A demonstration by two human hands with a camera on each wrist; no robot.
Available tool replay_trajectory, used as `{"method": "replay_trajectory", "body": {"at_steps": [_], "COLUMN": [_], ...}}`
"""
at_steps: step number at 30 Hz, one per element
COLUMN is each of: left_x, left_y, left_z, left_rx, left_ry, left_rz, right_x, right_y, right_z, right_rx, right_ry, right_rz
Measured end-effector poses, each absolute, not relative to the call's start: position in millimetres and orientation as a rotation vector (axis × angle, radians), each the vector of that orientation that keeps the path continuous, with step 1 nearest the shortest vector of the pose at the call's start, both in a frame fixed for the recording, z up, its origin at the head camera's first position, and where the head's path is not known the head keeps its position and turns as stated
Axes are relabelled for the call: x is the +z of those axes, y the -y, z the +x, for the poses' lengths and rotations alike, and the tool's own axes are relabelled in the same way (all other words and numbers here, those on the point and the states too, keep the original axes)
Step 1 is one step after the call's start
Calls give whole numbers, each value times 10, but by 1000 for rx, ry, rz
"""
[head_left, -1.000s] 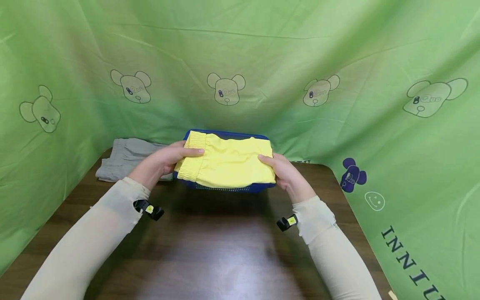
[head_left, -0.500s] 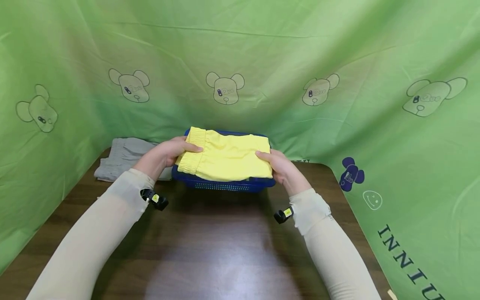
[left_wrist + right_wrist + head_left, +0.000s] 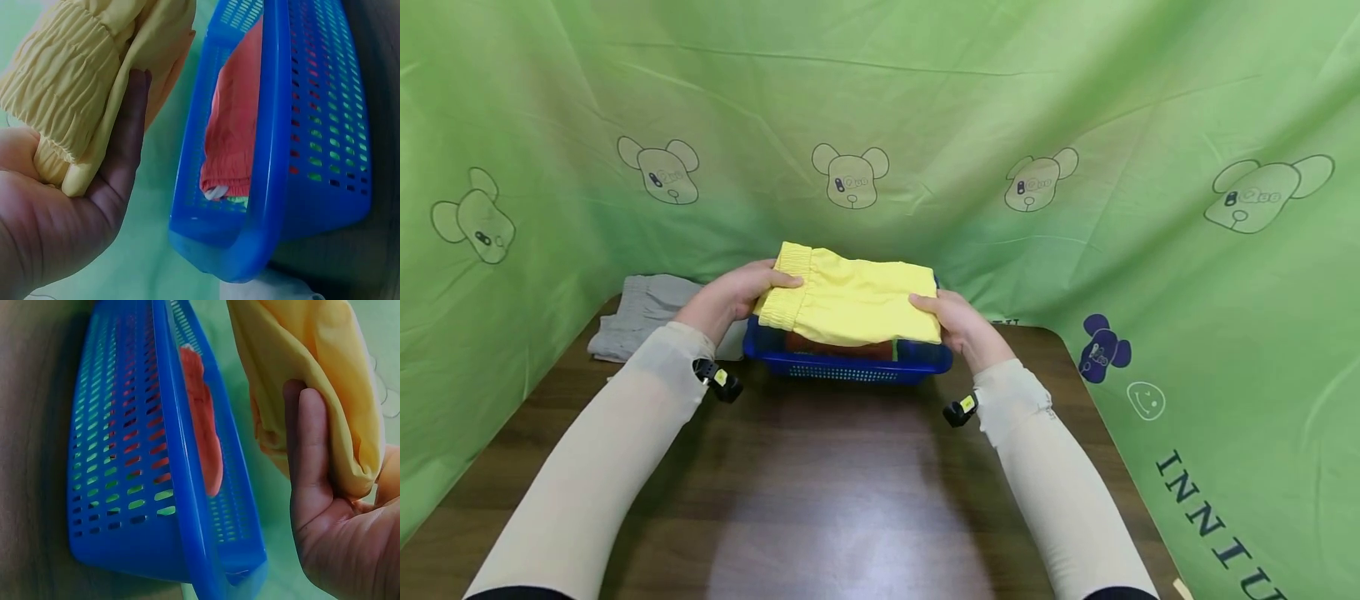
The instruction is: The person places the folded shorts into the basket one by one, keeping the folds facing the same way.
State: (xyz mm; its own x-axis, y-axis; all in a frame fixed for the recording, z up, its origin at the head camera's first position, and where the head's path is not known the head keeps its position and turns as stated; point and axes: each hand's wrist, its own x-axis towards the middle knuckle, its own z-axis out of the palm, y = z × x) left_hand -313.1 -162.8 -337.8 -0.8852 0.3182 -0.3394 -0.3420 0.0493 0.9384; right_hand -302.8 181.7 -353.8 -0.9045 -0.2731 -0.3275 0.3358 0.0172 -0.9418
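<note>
Folded yellow shorts [image 3: 857, 296] with a gathered elastic waistband hang level above a blue plastic basket [image 3: 842, 368]. My left hand [image 3: 737, 292] grips the waistband end, thumb on top and fingers beneath. At the opposite end my right hand [image 3: 958, 325] pinches the folded edge the same way. Both wrist views show the cloth held apart from the basket, between thumb and fingers. Inside the basket lies an orange-red folded garment [image 3: 234, 119], with a bit of green next to it. The shorts hide much of the basket's inside in the head view.
Grey folded shorts [image 3: 643, 312] lie on the brown wooden table [image 3: 842, 483], left of the basket and partly behind my left arm. A green printed cloth [image 3: 925, 100] stands close behind the basket and along both sides.
Both hands have lifted the yellow shorts up and away from me. More of the basket's front and the orange-red garment inside now show. The basket and the grey shorts have stayed put.
</note>
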Motion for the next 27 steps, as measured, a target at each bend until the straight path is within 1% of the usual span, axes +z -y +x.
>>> {"method": "replay_trajectory", "body": {"at_steps": [17, 27], "left_x": [-3519, -3644], "left_y": [1721, 1706], "left_z": [-3349, -3390], "left_rx": [1885, 1900], "left_ry": [-1905, -1868], "left_rz": [-48, -80], "right_x": [-3657, -3762], "right_y": [-1710, -1680], "right_z": [-3247, -3325], "right_rx": [-1946, -1950], "right_ry": [-1849, -1862], "right_rz": [141, 205]}}
